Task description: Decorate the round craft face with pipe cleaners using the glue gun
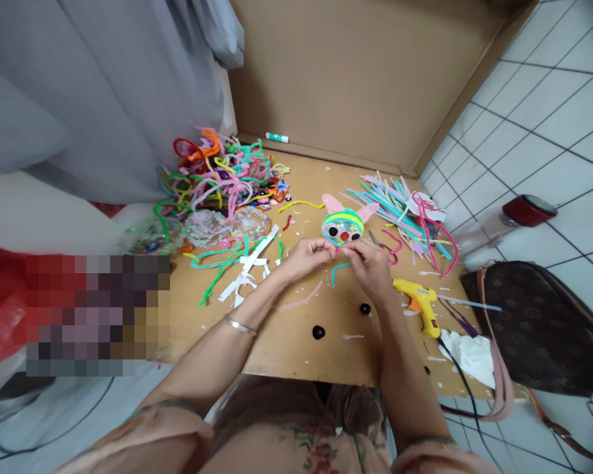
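My left hand (pixel 310 257) and my right hand (pixel 369 264) meet over the middle of the table, fingertips pinched close together. Between them shows a short bit of pink pipe cleaner (pixel 339 251), with its ends hidden by the fingers. Just beyond my hands sits a round animal figure (pixel 343 224) with pink ears, a green and yellow band, black eyes and a red nose. A teal pipe cleaner piece (pixel 334 275) lies below my fingers, and a pale pink strip (pixel 304 297) lies nearer me. Scissors (pixel 375 239), partly hidden, rest behind my right hand.
A yellow glue gun (pixel 422 304) lies right of my right forearm, its cord running off the front edge. Pipe cleaners heap at back left (pixel 222 174) and bundle at back right (pixel 390 204). Two black round pieces (pixel 319 332) lie in front. A brown bag (pixel 538 322) stands at right.
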A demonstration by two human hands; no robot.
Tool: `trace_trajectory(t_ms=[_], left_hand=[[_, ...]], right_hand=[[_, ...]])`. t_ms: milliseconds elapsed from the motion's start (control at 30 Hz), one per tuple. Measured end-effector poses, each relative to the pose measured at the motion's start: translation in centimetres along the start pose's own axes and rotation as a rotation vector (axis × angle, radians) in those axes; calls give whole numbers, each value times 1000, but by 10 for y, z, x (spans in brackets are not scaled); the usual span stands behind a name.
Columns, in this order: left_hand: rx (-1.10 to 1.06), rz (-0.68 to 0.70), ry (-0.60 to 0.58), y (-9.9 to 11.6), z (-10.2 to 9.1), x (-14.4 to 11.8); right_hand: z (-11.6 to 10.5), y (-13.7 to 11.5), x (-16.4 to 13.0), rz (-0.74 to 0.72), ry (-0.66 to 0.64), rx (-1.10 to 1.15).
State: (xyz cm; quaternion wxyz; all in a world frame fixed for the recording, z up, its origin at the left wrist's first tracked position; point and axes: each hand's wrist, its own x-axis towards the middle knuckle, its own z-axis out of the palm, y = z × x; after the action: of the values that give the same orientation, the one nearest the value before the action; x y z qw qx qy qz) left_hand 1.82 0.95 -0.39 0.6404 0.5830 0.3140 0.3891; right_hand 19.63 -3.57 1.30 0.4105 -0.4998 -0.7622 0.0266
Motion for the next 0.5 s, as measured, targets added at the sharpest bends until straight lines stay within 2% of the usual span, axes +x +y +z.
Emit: trace_trajectory(t_ms=[300, 500], left_hand=[[-299, -29, 179, -6, 14, 2], [-463, -67, 212, -8, 23, 0]], right_hand=[[14, -12, -6, -77, 88, -119], [24, -22, -9, -95, 164, -309]])
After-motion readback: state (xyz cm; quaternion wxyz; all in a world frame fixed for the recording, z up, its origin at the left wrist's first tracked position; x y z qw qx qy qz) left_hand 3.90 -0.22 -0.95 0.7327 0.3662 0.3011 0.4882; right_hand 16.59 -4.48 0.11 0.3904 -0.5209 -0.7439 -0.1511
